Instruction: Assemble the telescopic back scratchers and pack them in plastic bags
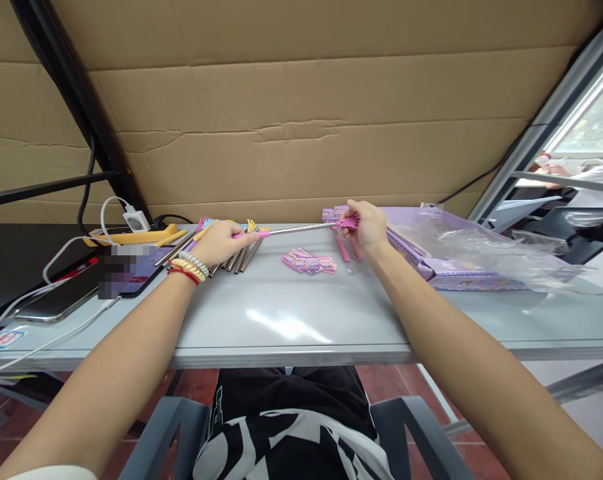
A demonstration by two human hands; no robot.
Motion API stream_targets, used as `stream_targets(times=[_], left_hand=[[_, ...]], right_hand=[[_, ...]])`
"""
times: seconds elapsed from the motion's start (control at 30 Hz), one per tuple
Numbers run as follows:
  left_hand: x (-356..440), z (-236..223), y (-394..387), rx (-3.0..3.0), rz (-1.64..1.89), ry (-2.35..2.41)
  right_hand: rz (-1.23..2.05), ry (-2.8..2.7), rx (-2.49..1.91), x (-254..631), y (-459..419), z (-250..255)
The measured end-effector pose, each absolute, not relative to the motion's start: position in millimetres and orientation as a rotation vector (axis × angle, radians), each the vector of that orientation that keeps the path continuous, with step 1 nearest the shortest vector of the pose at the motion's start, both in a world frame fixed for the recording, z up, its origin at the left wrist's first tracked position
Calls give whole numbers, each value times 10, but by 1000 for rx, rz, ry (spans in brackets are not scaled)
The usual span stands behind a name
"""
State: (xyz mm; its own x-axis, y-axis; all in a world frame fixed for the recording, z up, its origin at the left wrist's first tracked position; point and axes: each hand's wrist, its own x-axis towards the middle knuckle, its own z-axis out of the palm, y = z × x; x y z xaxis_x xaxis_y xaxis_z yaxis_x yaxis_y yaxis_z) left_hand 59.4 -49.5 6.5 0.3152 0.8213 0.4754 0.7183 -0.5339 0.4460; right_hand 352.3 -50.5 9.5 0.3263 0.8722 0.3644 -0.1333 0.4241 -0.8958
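Observation:
A thin metal rod (301, 229) with a pink handle and a pink claw-shaped end is stretched out level above the grey table (291, 320). My left hand (220, 243) is closed around the pink handle at the rod's left end. My right hand (366, 225) pinches the pink claw at the right end. Under my left hand lies a bundle of several similar rods (241, 255) with coloured ends. A small pile of pink printed cards (308, 262) lies between my hands. Loose pink sticks (342, 250) lie below my right hand.
A purple printed box (446, 273) with a crumpled clear plastic bag (501, 250) sits at the right. Phones (66, 293), a charger (135, 219) and white cables lie at the left. Cardboard walls stand behind the table. Another person sits at the far right.

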Motion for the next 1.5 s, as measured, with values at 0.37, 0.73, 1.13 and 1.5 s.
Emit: stream_targets(times=[0.37, 0.73, 1.13, 1.5], left_hand=[[603, 69, -469, 2602, 1095, 1514], [414, 124, -412, 2340, 982, 1558], [116, 128, -309, 1883, 605, 1482], [378, 263, -448, 2360, 996, 1952]], right_hand=[[812, -958, -871, 3474, -521, 76], [616, -1353, -896, 3460, -611, 69], [-456, -1993, -753, 3482, -696, 84], [-412, -2212, -992, 3513, -712, 82]])
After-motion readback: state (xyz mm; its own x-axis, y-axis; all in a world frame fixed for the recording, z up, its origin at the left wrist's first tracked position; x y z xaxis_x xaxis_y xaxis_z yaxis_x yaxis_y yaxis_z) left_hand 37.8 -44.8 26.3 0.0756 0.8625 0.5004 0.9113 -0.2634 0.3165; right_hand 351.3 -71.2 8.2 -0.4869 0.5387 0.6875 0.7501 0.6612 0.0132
